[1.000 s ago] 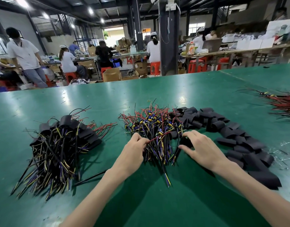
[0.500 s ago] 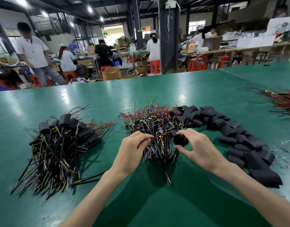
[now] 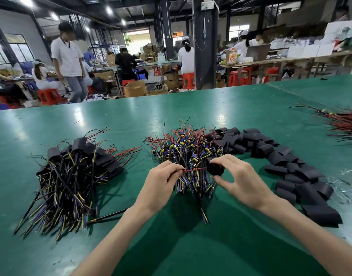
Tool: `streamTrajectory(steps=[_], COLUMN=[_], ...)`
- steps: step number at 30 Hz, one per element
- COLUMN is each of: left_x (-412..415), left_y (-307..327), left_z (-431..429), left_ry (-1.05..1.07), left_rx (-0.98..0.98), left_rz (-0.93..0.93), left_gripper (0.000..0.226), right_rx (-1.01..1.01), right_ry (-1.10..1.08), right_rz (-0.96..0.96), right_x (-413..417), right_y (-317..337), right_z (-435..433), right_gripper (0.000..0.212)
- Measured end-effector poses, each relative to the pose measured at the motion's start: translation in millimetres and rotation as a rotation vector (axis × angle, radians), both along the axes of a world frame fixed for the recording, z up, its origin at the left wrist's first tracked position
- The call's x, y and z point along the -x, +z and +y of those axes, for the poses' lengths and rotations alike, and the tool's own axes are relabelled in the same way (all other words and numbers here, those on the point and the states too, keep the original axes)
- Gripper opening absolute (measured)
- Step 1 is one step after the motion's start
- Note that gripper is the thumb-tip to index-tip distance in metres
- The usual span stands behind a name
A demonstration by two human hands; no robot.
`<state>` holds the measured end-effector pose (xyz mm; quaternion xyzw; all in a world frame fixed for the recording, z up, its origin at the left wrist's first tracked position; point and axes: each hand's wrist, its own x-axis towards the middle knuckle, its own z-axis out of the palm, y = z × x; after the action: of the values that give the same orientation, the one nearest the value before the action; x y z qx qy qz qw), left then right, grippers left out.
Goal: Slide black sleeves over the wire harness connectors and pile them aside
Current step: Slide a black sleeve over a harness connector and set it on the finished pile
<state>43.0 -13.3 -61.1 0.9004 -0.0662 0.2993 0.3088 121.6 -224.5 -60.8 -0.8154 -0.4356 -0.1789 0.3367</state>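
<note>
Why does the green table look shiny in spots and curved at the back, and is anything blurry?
Head view: ceiling lamps throw glare patches on the glossy green table; the wide-angle lens bows its far edge; the pile of black-sleeved wire harnesses at left smears at its near tips; the left hand, pinching a red wire, and right hand, pinching a black sleeve, look sharp.

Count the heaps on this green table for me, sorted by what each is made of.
Heaps of harnesses with sleeves on: 1
Heaps of harnesses without sleeves: 1
Heaps of loose black sleeves: 1
Heaps of mostly red wires, far right: 1
Total: 4
</note>
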Motion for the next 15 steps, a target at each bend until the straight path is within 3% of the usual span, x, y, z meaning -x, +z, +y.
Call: streamTrajectory(steps=[9,15], left_x=[9.4,12.9], left_y=[5.6,-1.9], left_z=[-7.6,-24.1], left_ry=[-0.007,-0.12], left_rx=[-0.274,-0.151], left_rz=[-0.037,-0.006], left_gripper=[0.016,0.025], right_rx=[0.083,0.126], right_ry=[-0.022,0.041], right_rz=[-0.147,-0.207], right_x=[4.6,17.0], right_y=[-0.3,-1.5], right_z=[2.6,10.9], right_gripper=[0.037,0.031])
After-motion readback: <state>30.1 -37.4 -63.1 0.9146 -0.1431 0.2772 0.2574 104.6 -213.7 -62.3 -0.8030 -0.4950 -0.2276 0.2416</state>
